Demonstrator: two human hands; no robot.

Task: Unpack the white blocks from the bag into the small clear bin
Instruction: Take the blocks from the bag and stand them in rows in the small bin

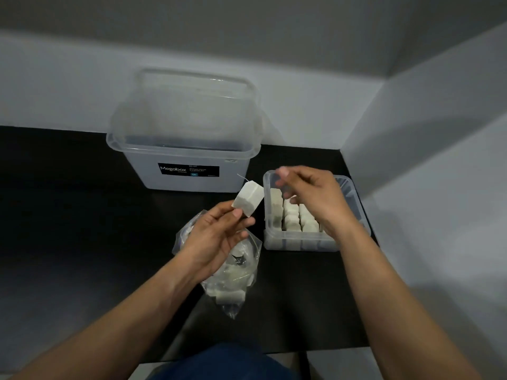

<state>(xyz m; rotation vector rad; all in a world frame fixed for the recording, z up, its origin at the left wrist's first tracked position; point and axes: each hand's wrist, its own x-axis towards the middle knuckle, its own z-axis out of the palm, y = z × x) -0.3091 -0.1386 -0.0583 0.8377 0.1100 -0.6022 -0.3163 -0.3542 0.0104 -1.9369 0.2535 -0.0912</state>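
My left hand [216, 237] pinches a white block [248, 198] by its lower corner, lifted above the clear plastic bag [233, 281]. A thin thread runs from the block's top toward the right. The bag lies on the black table and holds several more white blocks. My right hand [307, 196] hovers over the small clear bin [301, 242], fingers loosely bent, thumb and forefinger close together; whether they pinch the thread is unclear. The bin holds several white blocks [292, 219] standing in rows.
A large clear tub [183, 160] with a black Megabox label stands at the back of the black table [68, 229], its lid leaning behind it. White walls close in at the back and right. The table's front edge is near my body.
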